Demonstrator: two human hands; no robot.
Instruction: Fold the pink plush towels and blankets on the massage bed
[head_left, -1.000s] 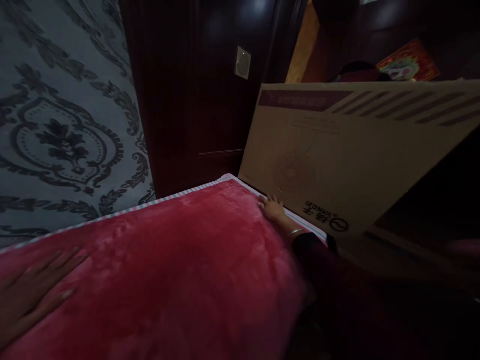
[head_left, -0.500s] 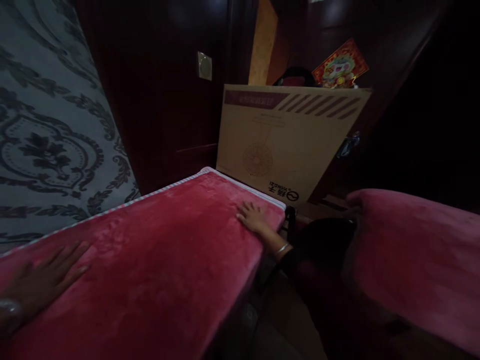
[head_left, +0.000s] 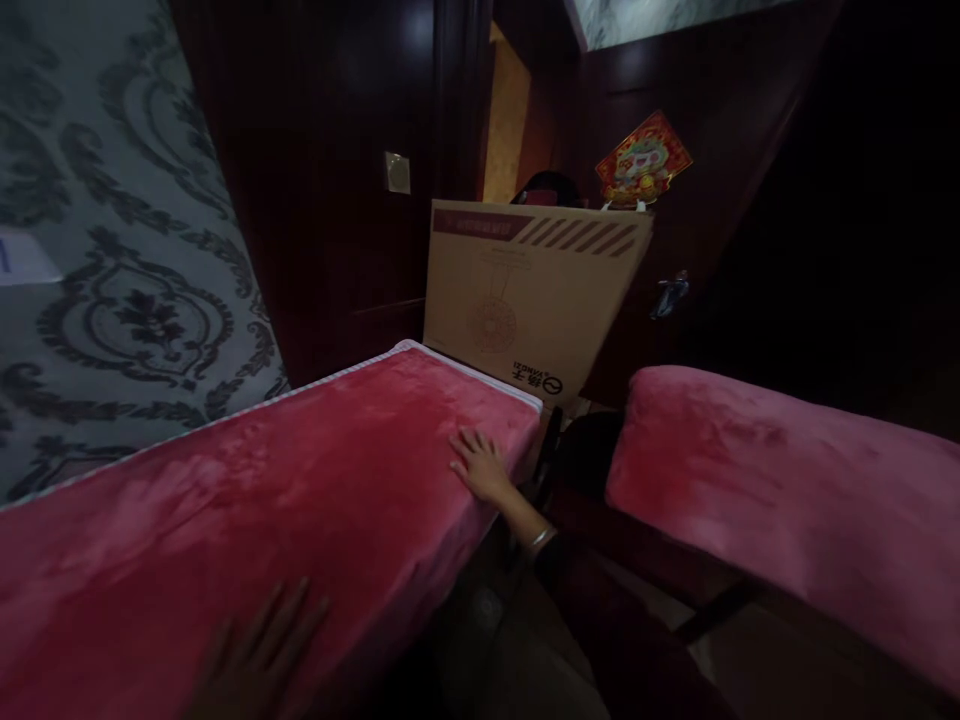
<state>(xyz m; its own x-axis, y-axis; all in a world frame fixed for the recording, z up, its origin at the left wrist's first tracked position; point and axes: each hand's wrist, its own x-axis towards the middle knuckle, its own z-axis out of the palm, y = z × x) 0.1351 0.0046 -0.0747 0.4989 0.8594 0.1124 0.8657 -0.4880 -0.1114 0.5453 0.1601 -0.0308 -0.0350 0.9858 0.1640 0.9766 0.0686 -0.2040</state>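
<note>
The red blanket (head_left: 337, 470) lies spread out, its far end near the cardboard box (head_left: 525, 300), seemingly mostly laid flat with perhaps some uneven patches left, while the right hand (head_left: 482, 472) and left hand (head_left: 251, 668) rest on it, fingers spread, gripping nothing.

Patterned wallpaper (head_left: 146, 315) at left; cardboard box (head_left: 547, 295); red diamond-shaped ornament (head_left: 643, 162).
</note>
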